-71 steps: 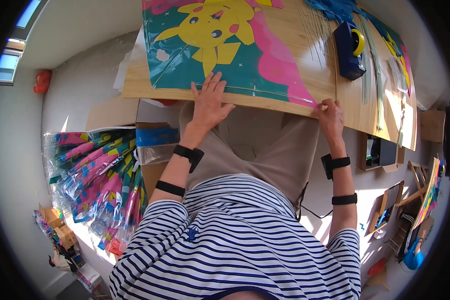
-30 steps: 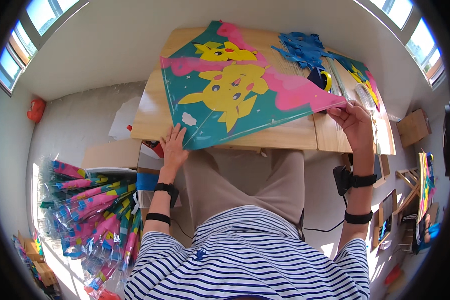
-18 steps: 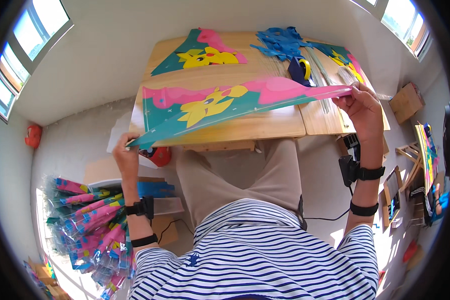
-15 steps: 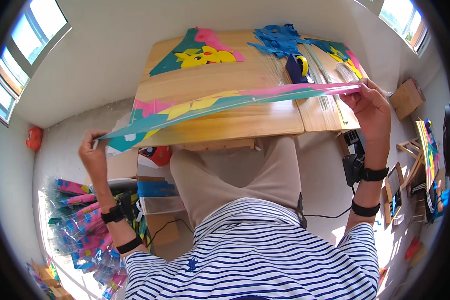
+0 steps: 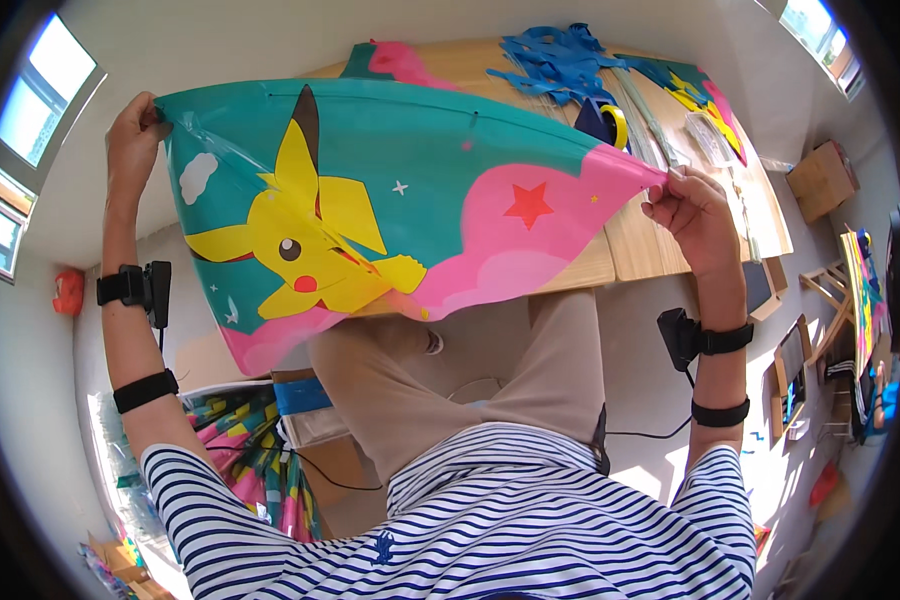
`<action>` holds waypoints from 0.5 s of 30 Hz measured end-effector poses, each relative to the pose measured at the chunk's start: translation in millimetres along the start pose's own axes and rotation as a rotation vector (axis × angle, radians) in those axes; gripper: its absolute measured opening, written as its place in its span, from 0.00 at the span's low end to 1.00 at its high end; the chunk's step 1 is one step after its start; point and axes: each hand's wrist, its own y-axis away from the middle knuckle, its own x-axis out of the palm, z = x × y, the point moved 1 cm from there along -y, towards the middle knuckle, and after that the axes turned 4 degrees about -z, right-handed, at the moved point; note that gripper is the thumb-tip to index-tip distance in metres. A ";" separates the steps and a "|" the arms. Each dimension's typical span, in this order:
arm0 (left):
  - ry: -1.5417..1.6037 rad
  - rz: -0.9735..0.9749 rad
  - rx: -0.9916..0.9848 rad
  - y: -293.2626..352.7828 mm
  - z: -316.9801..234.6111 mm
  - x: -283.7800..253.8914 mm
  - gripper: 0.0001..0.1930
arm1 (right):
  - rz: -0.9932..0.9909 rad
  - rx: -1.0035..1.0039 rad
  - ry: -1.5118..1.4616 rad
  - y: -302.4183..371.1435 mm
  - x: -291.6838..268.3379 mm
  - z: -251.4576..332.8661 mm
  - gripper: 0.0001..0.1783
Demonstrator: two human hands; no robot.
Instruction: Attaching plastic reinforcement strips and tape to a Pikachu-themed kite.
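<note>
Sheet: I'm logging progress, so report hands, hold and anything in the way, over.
Left hand and right hand pinching opposite ends. Sheet spread between them. Sheet blocks view of part of table and dispenser.
</note>
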 end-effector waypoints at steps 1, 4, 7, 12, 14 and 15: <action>-0.002 0.013 0.028 -14.5 4.4 23.8 0.07 | -0.031 0.015 0.006 -10.1 1.6 -9.4 0.08; -0.013 0.137 0.038 -41.4 4.4 95.5 0.08 | -0.074 0.109 0.077 -40.1 -1.8 -39.1 0.09; 0.053 0.234 0.027 -61.0 16.6 159.7 0.08 | -0.104 0.177 0.134 -68.0 -11.8 -70.6 0.11; 0.020 0.310 0.092 -62.6 31.1 247.6 0.12 | -0.190 0.280 0.214 -94.7 -26.8 -120.2 0.10; -0.032 0.351 0.093 -47.8 32.8 266.3 0.16 | -0.260 0.324 0.272 -97.7 -28.8 -134.9 0.10; -0.004 0.402 0.053 -35.4 25.4 266.4 0.18 | -0.296 0.334 0.314 -98.4 -30.3 -141.5 0.10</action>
